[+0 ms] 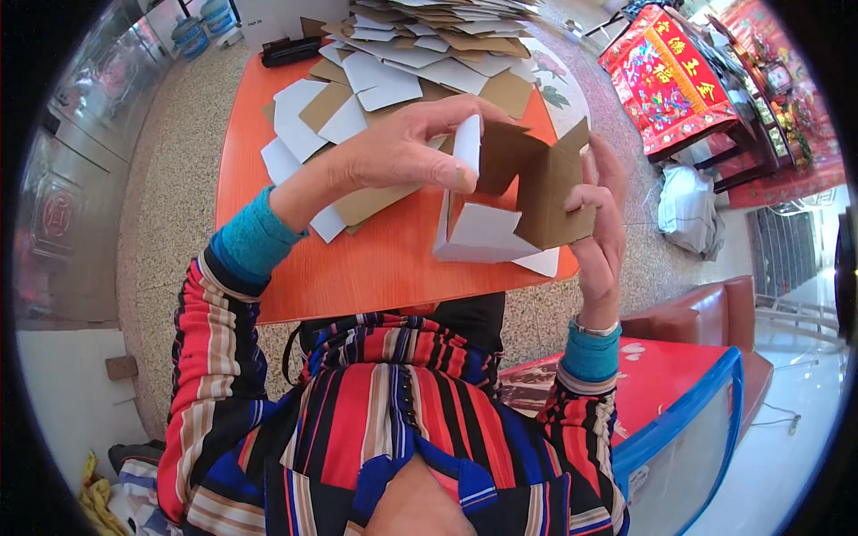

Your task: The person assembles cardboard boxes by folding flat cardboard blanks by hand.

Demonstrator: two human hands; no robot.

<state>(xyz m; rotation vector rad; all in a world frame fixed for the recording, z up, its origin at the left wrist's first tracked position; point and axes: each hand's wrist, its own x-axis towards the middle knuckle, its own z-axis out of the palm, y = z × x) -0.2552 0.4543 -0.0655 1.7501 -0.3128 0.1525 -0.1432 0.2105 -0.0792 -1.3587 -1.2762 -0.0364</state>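
Observation:
Between my two hands is a partly folded cardboard box (487,234), white on one face and brown on the other. Its top stands open, and orange table shows through it. My left hand (416,152) grips a white flap at the box's left side, thumb on the near face and fingers behind. On the right, my right hand (601,214) pinches a brown side panel, with the thumb inside and some fingers hidden behind the board. The box is held tilted over the front right part of the orange table (331,277).
Flat white and brown cardboard blanks (380,80) are heaped at the table's far side, some spread toward the left. A black case (290,52) lies at the far left corner. A red-draped table (666,80) and a white bag (688,213) stand to the right, a brown seat (706,313) nearer.

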